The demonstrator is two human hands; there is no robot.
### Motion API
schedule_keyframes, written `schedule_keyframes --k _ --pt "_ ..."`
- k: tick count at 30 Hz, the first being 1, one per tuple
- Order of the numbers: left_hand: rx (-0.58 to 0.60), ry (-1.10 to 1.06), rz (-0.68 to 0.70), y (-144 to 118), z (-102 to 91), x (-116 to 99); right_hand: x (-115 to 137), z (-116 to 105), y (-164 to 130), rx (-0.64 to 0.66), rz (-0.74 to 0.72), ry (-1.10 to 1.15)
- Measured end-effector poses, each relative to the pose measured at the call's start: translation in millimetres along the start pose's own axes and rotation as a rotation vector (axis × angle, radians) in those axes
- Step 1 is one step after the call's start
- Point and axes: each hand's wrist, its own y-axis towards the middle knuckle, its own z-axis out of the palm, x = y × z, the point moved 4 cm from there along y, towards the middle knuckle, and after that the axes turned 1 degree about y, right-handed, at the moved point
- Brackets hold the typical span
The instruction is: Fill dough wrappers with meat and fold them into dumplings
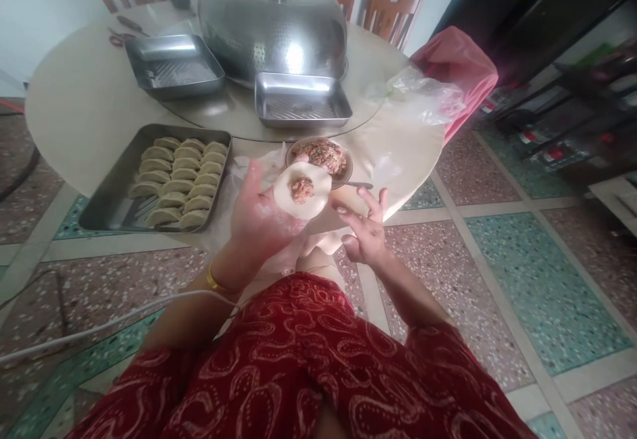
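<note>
One dumpling wrapper (302, 190) with meat filling lies on the left hand (261, 217), fingers cupped beneath it, above the desk (79, 107) edge. Right hand (365, 227) just beside, fingers loosely spread, empty.

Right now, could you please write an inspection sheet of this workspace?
Surface: round table, pale cover.
Job's things: dumpling wrapper with filling, flat and unfolded; bowl of filling; tray of folded dumplings.
Clutter: two empty metal trays, domed metal cover, plastic bags, scissors.
Hands: left hand holds the wrapper; right hand empty, beside it.
Cables: white cable over the floor.
Surroundings: tiled floor, wooden chairs.
</note>
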Motion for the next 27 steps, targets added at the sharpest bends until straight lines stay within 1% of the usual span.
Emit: schedule_keyframes --k 2,4,6,9,12,14,18,22,24,25,27 --pt "0.001 0.009 -0.008 0.6 2.3 0.7 -0.9 0.2 1.3 -0.011 -0.011 0.024" --pt "0.0 0.021 -0.022 1.2 3.6 1.6 -2.9 1.8 1.1 0.008 -0.004 0.046" --pt "-0.031 0.034 -0.022 1.3 2.5 1.6 -6.6 2.4 -0.2 0.021 0.047 0.075" --pt "-0.052 0.047 -0.01 0.6 0.2 1.0 -9.7 0.1 0.1 -0.008 0.113 0.116" --pt "0.016 0.053 -0.04 0.2 1.5 3.6 -5.8 -3.1 6.2 -0.032 0.068 0.086" --pt "0.032 0.056 -0.05 0.5 1.3 5.4 -3.5 -4.8 11.4 -0.017 0.048 0.035" --pt "0.014 0.037 -0.026 1.4 -1.3 6.8 -4.3 -10.0 17.7 -0.025 0.077 0.014" --pt "0.101 0.06 -0.056 1.2 -0.3 9.9 -4.4 -9.3 20.2 -0.024 0.091 0.068" --pt "0.076 0.087 -0.066 1.8 -2.5 10.4 -4.3 -10.2 22.5 -0.026 0.157 0.142" --pt "0.046 0.092 -0.066 2.3 -4.3 10.2 -4.9 -12.3 24.3 -0.043 0.224 0.212" --pt "-0.003 0.09 -0.063 3.8 -7.3 9.7 -7.4 -17.5 28.4 -0.076 0.422 0.414"
